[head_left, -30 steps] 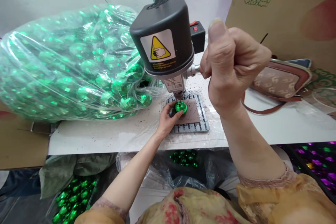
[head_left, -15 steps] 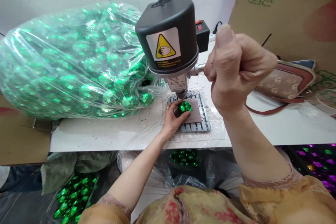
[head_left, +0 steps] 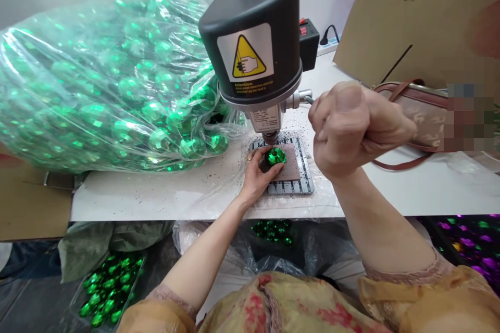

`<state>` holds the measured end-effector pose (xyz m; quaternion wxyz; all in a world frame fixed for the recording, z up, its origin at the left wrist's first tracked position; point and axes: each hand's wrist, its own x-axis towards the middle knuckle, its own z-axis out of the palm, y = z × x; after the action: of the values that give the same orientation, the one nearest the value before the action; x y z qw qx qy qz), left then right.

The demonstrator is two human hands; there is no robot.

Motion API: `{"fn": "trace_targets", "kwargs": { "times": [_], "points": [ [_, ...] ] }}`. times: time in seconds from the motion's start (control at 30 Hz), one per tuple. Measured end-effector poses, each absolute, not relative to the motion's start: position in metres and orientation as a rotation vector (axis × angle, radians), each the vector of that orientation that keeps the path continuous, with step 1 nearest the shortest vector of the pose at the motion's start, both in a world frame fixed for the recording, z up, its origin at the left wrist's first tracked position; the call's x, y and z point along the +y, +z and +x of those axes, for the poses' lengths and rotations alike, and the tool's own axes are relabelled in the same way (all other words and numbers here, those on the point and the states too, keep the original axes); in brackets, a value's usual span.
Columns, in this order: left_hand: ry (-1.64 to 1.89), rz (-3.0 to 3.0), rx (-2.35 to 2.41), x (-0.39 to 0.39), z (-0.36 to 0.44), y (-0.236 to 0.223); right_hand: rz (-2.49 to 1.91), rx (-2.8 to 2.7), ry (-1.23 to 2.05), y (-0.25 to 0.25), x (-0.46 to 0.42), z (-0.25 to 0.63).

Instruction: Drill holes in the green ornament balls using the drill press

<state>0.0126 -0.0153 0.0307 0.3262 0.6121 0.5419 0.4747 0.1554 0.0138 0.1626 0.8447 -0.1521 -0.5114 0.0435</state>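
Under the chuck of a black bench drill press (head_left: pixel 250 36), a shiny green faceted ball (head_left: pixel 277 155) rests on a brownish square board (head_left: pixel 291 169). The board lies on the slotted metal base (head_left: pixel 307 177). My left hand (head_left: pixel 258 169) grips the ball from its left side, with thumb in front and fingers behind. Closed in a fist, my right hand (head_left: pixel 355 127) holds the drill press's feed lever (head_left: pixel 308 99), whose outer end is hidden inside the fingers. The drill tip is too hard to make out against the ball.
A large clear bag (head_left: pixel 117 83) of green balls fills the table's left side. Dark shavings surround the base. At right are a strapped bag (head_left: pixel 422 114) and a cardboard box (head_left: pixel 414 21). Below the table edge sit a bin (head_left: pixel 111 291) of green balls and colourful pieces (head_left: pixel 469 242).
My right hand has come down, lowering with the lever. My left hand stays on the green ball. The camera view has shifted slightly, bringing the drill head nearer.
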Motion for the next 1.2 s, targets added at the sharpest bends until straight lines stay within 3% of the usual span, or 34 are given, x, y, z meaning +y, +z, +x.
{"fn": "trace_targets", "kwargs": {
  "times": [1.07,1.2],
  "points": [
    [1.245,1.705,1.437,-0.015,0.012,0.023,-0.122,-1.254,0.017,0.129,0.016,0.166],
    [1.238,1.732,1.458,-0.010,0.013,0.019,-0.306,-1.160,0.122,0.151,0.005,0.162]
  ]
}}
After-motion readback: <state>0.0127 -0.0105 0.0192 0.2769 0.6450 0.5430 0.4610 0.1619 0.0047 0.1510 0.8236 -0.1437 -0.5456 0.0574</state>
